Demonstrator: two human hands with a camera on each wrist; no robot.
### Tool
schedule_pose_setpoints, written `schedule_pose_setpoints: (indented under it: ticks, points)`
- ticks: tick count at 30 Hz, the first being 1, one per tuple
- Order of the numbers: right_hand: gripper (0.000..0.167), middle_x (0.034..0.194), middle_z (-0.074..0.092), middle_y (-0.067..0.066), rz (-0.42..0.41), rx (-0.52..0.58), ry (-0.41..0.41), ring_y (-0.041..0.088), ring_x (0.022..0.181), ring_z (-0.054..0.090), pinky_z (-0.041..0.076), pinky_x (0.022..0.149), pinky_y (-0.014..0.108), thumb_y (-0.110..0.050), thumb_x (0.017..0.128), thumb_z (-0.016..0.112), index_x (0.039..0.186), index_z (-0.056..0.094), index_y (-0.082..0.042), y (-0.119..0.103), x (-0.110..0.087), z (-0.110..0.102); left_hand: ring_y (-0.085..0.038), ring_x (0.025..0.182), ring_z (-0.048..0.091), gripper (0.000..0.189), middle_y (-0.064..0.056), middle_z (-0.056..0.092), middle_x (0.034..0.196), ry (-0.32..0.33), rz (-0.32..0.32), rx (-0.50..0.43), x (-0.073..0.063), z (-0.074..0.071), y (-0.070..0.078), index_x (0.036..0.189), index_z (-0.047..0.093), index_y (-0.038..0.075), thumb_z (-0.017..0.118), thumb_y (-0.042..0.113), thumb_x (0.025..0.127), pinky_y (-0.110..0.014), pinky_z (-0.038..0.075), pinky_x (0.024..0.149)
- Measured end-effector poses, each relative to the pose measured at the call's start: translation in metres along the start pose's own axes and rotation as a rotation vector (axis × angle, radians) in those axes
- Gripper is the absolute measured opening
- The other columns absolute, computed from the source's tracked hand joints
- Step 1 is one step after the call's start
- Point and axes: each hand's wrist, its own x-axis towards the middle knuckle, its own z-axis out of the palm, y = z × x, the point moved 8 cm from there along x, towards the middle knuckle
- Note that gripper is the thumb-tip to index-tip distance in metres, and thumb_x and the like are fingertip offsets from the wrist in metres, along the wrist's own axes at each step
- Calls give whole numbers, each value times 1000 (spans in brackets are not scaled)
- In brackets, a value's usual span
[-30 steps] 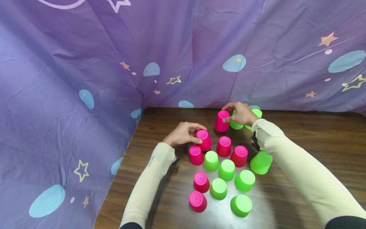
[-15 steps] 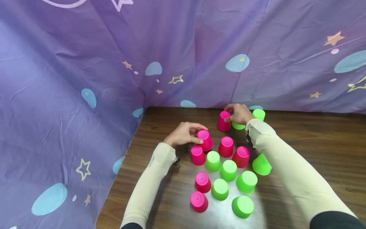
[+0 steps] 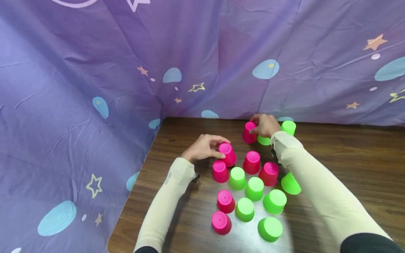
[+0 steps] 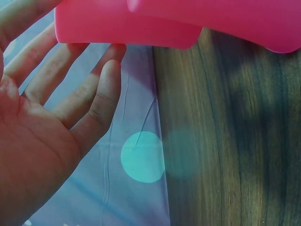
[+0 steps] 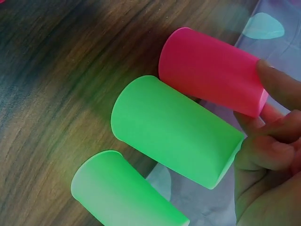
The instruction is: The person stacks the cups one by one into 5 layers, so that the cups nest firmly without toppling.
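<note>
In the head view my left hand [image 3: 204, 147] holds an upside-down pink cup [image 3: 228, 158] between thumb and fingers. The left wrist view shows the fingers [image 4: 89, 101] spread, some tips at the rim of a pink cup [image 4: 122, 26]. At the back of the table my right hand [image 3: 267, 125] pinches another upside-down pink cup [image 3: 249, 133] near its closed end. Beside that cup stands a green cup [image 3: 263, 140], partly hidden by the hand, with a second green cup [image 3: 288, 127] to its right. The right wrist view shows that pink cup [image 5: 211, 70] against the green one [image 5: 176, 132].
Several more upside-down pink cups [image 3: 252, 162] and green cups [image 3: 254, 188] stand in loose rows towards the front. One green cup [image 3: 290, 184] is partly behind the right sleeve. A purple patterned cloth [image 3: 190, 52] hangs behind and left of the wooden table [image 3: 348, 154].
The view has shifted a little. My right wrist has moved left, uncovering more of the back green cup, and its pink cup sits close to the neighbouring green cup. The left hand stays put.
</note>
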Motion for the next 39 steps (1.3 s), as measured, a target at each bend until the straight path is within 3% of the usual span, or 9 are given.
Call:
schedule_pose_setpoints:
  ticks: [9,12,15,18,22,30,33,35,39]
  points:
    - [50,117,71,23,4,-31,6,44,110,63,50,94,54,-24,80,79,124,64,-5,2,4,0,-23,109,72,50,-11,73,122,14,-6,-2,-4,-4,-1,127,68,9,85,11,79,-45,59,96]
    - [53,112,72,23,22,-8,-6,38,89,70,55,78,46,-23,81,79,127,62,-4,4,3,0,-23,108,72,49,-12,73,122,19,-6,-16,-4,-4,-1,125,69,10,85,10,79,-48,58,96]
    - [56,109,72,23,38,15,-23,23,60,68,52,63,35,-22,82,79,131,59,-4,6,4,1,-23,107,72,49,-12,73,122,24,-6,-25,-4,-5,-1,125,69,10,85,10,78,-51,57,97]
    - [57,113,71,24,31,21,-15,13,51,64,53,69,36,-20,82,79,132,58,-3,5,4,0,-22,106,72,50,-12,73,121,29,-5,-29,-4,-5,-2,125,69,9,85,10,78,-52,57,97]
    - [58,124,68,24,20,21,5,13,52,66,53,83,44,-19,82,79,133,57,-3,3,5,-2,-23,106,72,50,-12,73,122,28,-4,-26,-5,-5,-2,125,69,9,85,10,78,-50,58,96]
    - [71,112,72,27,11,32,38,13,51,65,54,81,45,-19,79,81,142,51,-3,2,-2,-16,-21,104,73,52,-11,73,121,48,-6,-21,-2,-11,1,127,68,9,85,9,78,-41,60,92]
    - [72,120,70,26,-14,46,61,17,55,68,54,86,47,-17,79,81,142,50,-2,-2,-5,-24,-23,104,73,52,-11,73,121,62,-3,-27,1,-14,2,127,68,9,85,8,78,-40,61,91]
    - [71,124,68,25,-20,56,71,26,65,72,53,88,48,-15,78,81,141,51,-2,-4,-8,-30,-24,104,73,52,-11,74,121,67,-4,-20,3,-16,2,126,68,9,86,9,77,-40,61,91]
    - [72,128,67,23,-35,49,84,45,109,66,48,99,53,-16,79,81,142,49,-2,-10,-15,-43,-24,106,72,52,-11,74,119,83,-13,15,8,-18,1,125,69,9,87,10,77,-44,58,96]
